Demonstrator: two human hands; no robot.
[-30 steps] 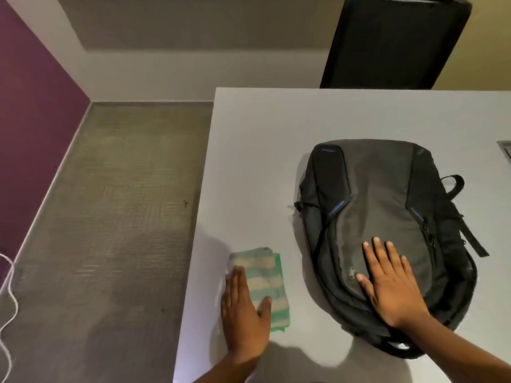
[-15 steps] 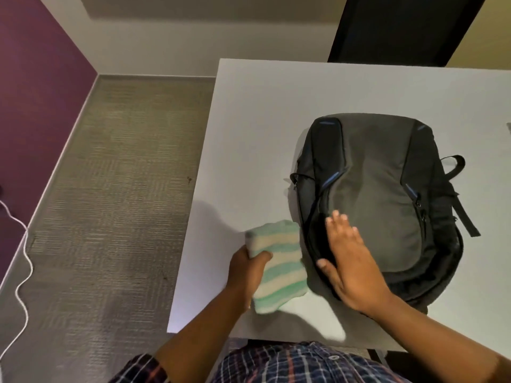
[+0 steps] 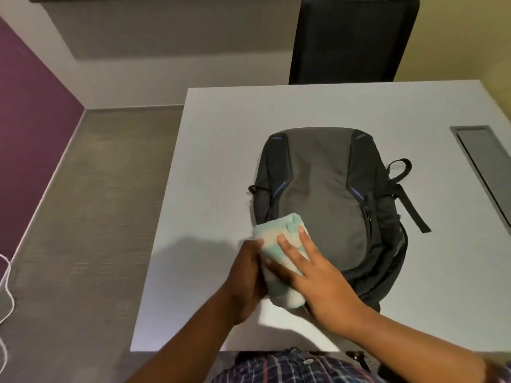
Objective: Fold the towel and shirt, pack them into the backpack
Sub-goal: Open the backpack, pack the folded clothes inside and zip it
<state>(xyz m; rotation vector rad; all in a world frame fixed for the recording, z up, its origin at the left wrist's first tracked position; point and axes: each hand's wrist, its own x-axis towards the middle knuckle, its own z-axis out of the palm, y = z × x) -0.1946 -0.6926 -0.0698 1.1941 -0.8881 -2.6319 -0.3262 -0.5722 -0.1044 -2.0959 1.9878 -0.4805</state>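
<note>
A folded green-and-white striped towel [image 3: 272, 230] is held above the table at the near left corner of the backpack. My left hand [image 3: 247, 275] grips it from the left side. On its top lies my right hand [image 3: 315, 275], fingers spread flat across it. The dark grey backpack [image 3: 326, 197] lies flat on the white table [image 3: 210, 167], its straps trailing to the right. No shirt to fold is in view.
A black chair [image 3: 351, 37] stands behind the table's far edge. A grey recessed slot [image 3: 486, 158] sits in the table at the right. The table's left edge drops to grey carpet, where a white cable [image 3: 7, 288] lies.
My left hand lifted the towel off the table and carried it right to the backpack. My right hand left the backpack and came down onto the towel.
</note>
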